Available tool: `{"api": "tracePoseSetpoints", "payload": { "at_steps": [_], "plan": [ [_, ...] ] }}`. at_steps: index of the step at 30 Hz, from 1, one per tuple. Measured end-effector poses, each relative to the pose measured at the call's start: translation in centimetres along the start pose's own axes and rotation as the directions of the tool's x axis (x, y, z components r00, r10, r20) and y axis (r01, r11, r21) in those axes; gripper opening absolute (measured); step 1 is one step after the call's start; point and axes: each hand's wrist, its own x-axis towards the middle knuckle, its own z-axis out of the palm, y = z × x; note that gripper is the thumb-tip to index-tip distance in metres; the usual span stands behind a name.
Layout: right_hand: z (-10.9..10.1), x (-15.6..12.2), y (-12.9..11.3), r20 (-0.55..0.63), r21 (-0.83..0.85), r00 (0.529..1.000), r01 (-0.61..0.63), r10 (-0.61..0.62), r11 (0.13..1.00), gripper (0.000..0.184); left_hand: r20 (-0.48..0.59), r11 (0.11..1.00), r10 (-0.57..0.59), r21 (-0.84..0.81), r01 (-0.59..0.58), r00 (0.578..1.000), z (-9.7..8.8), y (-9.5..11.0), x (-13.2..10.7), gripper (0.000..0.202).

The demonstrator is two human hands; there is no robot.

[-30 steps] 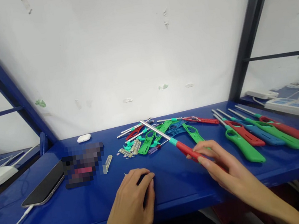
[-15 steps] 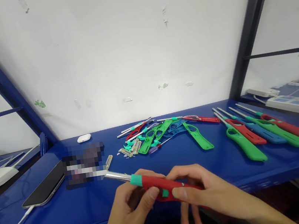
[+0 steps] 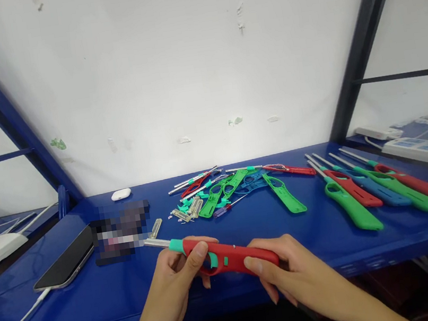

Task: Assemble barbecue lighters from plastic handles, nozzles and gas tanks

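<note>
Both of my hands grip one red long-necked lighter (image 3: 232, 257), held above the front edge of the blue table. Its metal tube and teal collar point left. My left hand (image 3: 186, 274) is closed round the front of the body, thumb on top near the teal trigger. My right hand (image 3: 283, 262) pinches the rear end of the handle, its thumb on the near face. Beyond them lie loose green casing halves (image 3: 284, 195), clear plastic tanks (image 3: 196, 207), small teal parts and a screwdriver (image 3: 222, 211).
On the right, several whole lighters lie side by side, a green one (image 3: 354, 209) nearest. A phone (image 3: 66, 260) with a white cable lies on the left, beside a blurred-out patch. A white earbud case (image 3: 121, 194) sits near the wall. Blue shelf posts (image 3: 16, 115) rise at the sides.
The lighter has shifted slightly left and turned, showing more of its handle and trigger. My right hand has moved back to the handle's end, and my left thumb has slid forward.
</note>
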Motion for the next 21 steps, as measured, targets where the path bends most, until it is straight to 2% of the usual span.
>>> {"api": "tracePoseSetpoints", "payload": {
  "at_steps": [7,13,21],
  "plan": [
    [0.1,0.0,-0.4,0.009,-0.032,1.0,0.028,-0.028,0.999,0.036,-0.127,0.997,0.07,-0.006,-0.071,0.989,1.1,1.0,-1.0,0.041],
    [0.0,0.0,-0.1,0.039,0.067,0.999,-0.006,0.003,0.998,0.038,-0.041,0.995,0.042,0.094,-0.038,0.998,0.4,0.2,-0.3,0.045],
    [-0.1,0.1,0.3,0.009,0.117,1.0,0.002,-0.003,0.993,0.046,-0.052,1.0,-0.003,0.02,0.004,0.999,1.4,1.2,-0.9,0.047]
  ]
}}
